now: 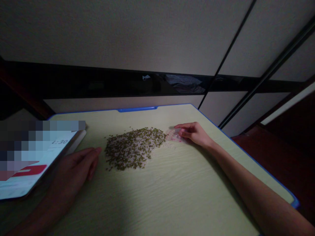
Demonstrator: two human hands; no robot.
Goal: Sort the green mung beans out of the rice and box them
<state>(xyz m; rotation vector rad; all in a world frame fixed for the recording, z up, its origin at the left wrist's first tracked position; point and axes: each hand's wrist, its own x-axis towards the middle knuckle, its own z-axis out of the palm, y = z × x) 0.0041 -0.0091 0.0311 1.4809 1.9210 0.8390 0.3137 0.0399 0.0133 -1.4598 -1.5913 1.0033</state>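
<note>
On a pale table with a blue rim, in a dimly lit room, a loose pile of small green-brown bits mixed with paler ones lies toward the far side, a little left of the middle, with a few strays around its edges. A thin clear piece of plastic with pinkish marks lies at the pile's right end. The right hand is over this piece, its thumb and forefinger reaching left toward the pile; whether they are clamped on the plastic or only resting there, I cannot tell. The left hand is near the left side of the pile, its fingers curled in and the thumb and forefinger tips together.

Farther left, a tablet with a lit screen stands tilted just beside the left hand, partly behind it; part of its screen is blurred out in blocks. A blue handle is set in the table's far edge. Behind the table rise pale panels, crossed by a glossy black band in which a grey, cloth-like shape shows. A dark red floor is visible past the table's right side.
</note>
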